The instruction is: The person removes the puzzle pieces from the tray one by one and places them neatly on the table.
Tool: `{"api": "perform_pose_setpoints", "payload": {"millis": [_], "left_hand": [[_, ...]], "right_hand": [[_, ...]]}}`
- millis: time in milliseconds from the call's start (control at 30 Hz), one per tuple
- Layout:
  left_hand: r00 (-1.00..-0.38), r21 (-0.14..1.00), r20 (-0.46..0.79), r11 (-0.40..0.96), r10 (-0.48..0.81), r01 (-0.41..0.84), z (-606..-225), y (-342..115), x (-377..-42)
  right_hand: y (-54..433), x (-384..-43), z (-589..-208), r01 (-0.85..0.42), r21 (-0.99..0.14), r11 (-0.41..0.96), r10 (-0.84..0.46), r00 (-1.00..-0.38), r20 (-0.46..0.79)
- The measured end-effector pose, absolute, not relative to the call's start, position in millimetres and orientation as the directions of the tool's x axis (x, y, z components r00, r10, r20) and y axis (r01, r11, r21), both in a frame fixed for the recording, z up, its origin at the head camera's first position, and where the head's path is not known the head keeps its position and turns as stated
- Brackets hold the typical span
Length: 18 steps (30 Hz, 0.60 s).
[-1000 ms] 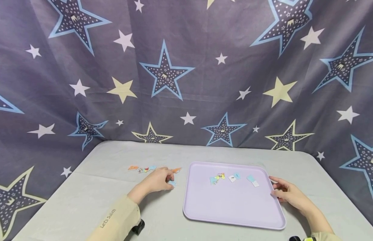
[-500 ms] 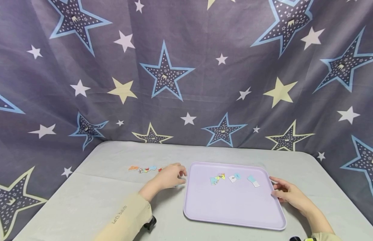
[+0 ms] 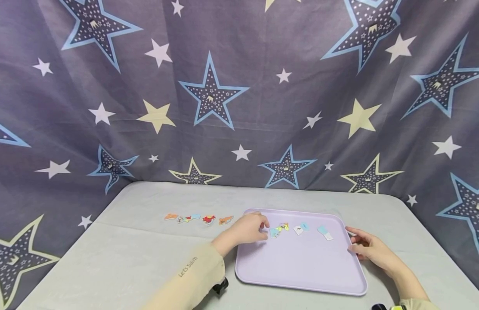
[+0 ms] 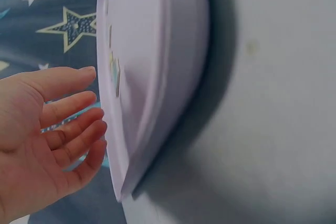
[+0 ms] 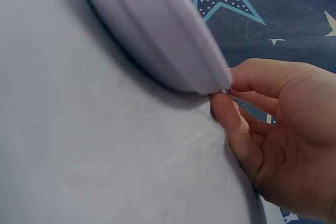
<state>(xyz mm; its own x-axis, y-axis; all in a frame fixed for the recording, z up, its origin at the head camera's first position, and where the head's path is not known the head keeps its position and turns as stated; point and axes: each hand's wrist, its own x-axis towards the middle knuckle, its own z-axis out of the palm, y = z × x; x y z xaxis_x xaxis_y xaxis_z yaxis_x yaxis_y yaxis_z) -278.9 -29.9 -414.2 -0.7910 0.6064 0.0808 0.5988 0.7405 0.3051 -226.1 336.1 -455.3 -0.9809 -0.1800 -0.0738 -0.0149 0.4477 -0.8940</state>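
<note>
Left hand [image 3: 245, 229]: thumb and fingers apart, nothing seen held; over the lilac tray [image 3: 301, 267], just beside the blue-and-yellow cluster [image 3: 279, 230]; contact unclear.
Right hand [image 3: 372, 252]: at the tray's right rim; pinching or merely touching, cannot tell.
Red piece [image 3: 209, 219]: on the table [image 3: 146, 249], left of tray.
Step in hand: seemingly tending the cluster.
Next move: likely calls for light fingertips, steady tray.

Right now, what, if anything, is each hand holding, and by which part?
The left hand holds nothing visible. The right hand touches the tray at its right rim; whether it actually grips cannot be told.
</note>
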Motion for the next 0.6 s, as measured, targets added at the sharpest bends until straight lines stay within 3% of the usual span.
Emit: {"api": "perform_pose_setpoints", "payload": {"millis": [600], "left_hand": [[-0.833,0.259,-0.019,0.807,0.554,0.531,-420.8,6.9,-277.7]], "right_hand": [[335.3,-227.1,-455.1,-0.003,-0.894,0.449,-0.175,-0.981,-0.085]]}}
